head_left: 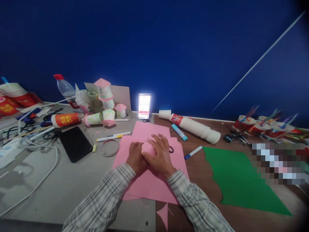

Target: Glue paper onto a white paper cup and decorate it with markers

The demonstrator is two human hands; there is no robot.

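Both my hands meet over a stack of pink paper sheets (154, 180) in the middle of the table. My left hand (135, 158) and my right hand (160, 154) are wrapped together round a small pink paper piece (148, 149), rolled or curved between them. The right hand's fingers curl over its top; the left hand presses it from the left side. Plaid sleeves cover both forearms.
A green sheet (238, 180) lies to the right, a stack of white paper cups (195, 126) and markers (193, 152) behind. At the left are a black phone (75, 143), a tape ring (109, 147), decorated cups (106, 96), a bottle (65, 88) and cables.
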